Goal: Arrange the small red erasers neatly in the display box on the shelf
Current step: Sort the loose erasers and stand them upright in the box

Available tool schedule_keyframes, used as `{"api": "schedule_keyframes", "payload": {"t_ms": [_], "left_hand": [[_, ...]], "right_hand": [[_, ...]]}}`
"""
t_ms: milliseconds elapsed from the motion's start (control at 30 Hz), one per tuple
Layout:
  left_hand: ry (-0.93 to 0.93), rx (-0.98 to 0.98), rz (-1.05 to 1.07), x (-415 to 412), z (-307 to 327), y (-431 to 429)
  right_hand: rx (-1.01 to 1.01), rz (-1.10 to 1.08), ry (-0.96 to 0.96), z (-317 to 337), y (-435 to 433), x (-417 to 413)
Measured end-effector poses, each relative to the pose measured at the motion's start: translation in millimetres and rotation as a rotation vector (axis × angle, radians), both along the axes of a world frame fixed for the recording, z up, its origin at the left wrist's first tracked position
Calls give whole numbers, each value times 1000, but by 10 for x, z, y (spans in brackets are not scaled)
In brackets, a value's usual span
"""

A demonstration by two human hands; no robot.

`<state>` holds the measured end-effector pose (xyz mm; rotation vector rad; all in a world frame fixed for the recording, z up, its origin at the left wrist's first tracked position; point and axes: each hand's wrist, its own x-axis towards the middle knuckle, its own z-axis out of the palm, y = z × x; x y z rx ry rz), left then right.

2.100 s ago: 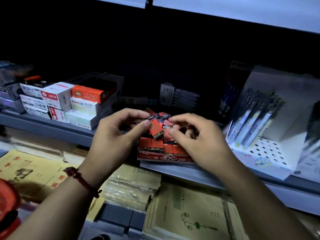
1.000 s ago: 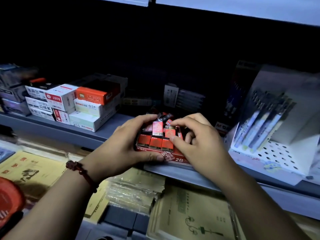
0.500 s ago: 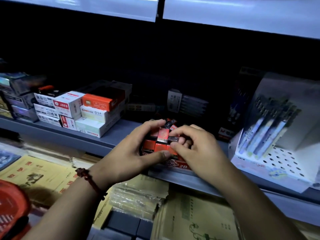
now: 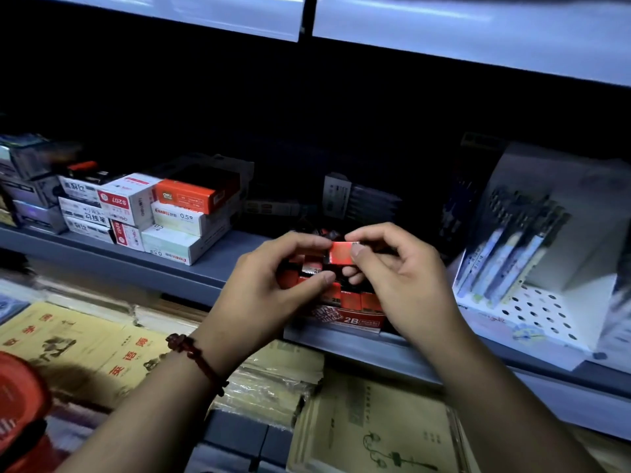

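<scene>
A red display box (image 4: 345,320) marked 2B sits at the front edge of the grey shelf (image 4: 191,274). Several small red erasers (image 4: 358,300) stand in a row inside it; others behind are partly hidden by my hands. Just above the box, my right hand (image 4: 399,278) pinches one red eraser (image 4: 342,256) between thumb and forefinger. My left hand (image 4: 269,285) is beside it, its forefinger touching the left end of that eraser and its thumb curled underneath.
Stacked white and orange stationery boxes (image 4: 170,213) stand on the shelf to the left. A white pen display stand (image 4: 532,268) is on the right. Yellow exercise books (image 4: 78,346) lie on the lower level, and a red basket (image 4: 20,414) is at bottom left.
Both hands have lifted from the box's contents. A single eraser now sits raised between my fingertips above the box, where before my hands pressed on the erasers inside.
</scene>
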<state>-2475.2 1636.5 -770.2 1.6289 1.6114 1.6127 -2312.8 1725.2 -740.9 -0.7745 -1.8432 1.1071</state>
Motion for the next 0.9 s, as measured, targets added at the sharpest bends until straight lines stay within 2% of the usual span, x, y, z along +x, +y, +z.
{"api": "schedule_keyframes", "payload": {"t_ms": [67, 333, 500, 633, 767, 900], "left_hand": [[-27, 6, 33, -4, 12, -1], [-134, 64, 93, -22, -22, 32], [-43, 44, 71, -30, -52, 36], [38, 57, 69, -40, -67, 40], [171, 59, 172, -51, -78, 68], [225, -39, 254, -79, -53, 103]], "right_hand": [[-83, 26, 28, 14, -29, 3], [-49, 34, -81, 5, -50, -8], [-43, 98, -96, -20, -55, -34], [-15, 51, -117, -26, -27, -13], [28, -13, -177, -11, 24, 50], [67, -11, -253, 7, 63, 125]]}}
